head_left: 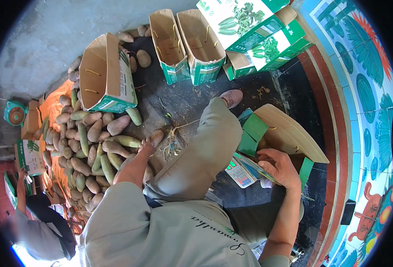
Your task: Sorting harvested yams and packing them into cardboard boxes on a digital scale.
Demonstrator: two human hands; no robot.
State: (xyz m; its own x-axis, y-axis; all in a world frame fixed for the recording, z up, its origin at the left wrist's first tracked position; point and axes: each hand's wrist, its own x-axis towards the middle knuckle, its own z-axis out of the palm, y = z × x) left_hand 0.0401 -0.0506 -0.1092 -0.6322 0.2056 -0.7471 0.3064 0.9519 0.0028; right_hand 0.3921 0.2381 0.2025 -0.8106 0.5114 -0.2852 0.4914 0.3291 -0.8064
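Note:
My left hand (146,147) reaches over the right edge of a large heap of produce, its fingers closed round the end of a brown, oblong tuber (156,137). Around it lie brown tubers (93,131) and long green cucumber-like vegetables (106,167). On my right side, my right hand (282,168) curls over the near wall of an open green-and-tan cardboard box (290,129), whose flaps stand spread. Just beside the box's near side sits a digital scale (240,171) with a keypad and lit green display.
Open cardboard boxes with rope handles stand ahead, one (99,75) against the heap, two (201,49) farther right. Stacked white-and-green boxes (250,26) fill the far right. An orange sheet (54,104) lies under the heap. A co-worker (40,227) is at the lower left.

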